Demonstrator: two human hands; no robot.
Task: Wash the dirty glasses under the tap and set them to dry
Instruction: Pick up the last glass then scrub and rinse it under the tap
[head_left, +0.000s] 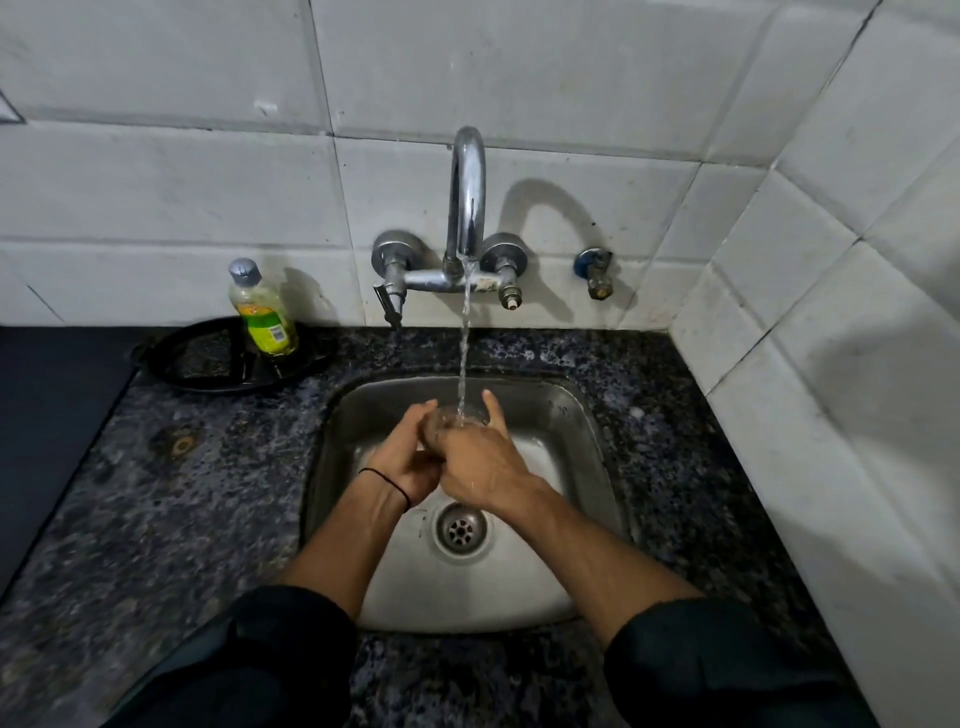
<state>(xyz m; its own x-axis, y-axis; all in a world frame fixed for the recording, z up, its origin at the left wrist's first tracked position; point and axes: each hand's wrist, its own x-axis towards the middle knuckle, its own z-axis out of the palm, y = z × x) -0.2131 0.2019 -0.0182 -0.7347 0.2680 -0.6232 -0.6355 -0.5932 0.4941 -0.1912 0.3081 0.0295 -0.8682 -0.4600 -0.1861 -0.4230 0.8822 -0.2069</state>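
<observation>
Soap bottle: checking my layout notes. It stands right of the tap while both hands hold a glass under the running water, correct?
No: the head view shows the soap bottle left of the tap. The left hand and right hand do hold the glass under the running water.

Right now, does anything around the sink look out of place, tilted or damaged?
Two things stand out. The dish soap bottle leans to the left in the black tray instead of standing upright. On the tap, the right valve shows a bare stem with no handle. Nothing looks spilled on the counter.
</observation>
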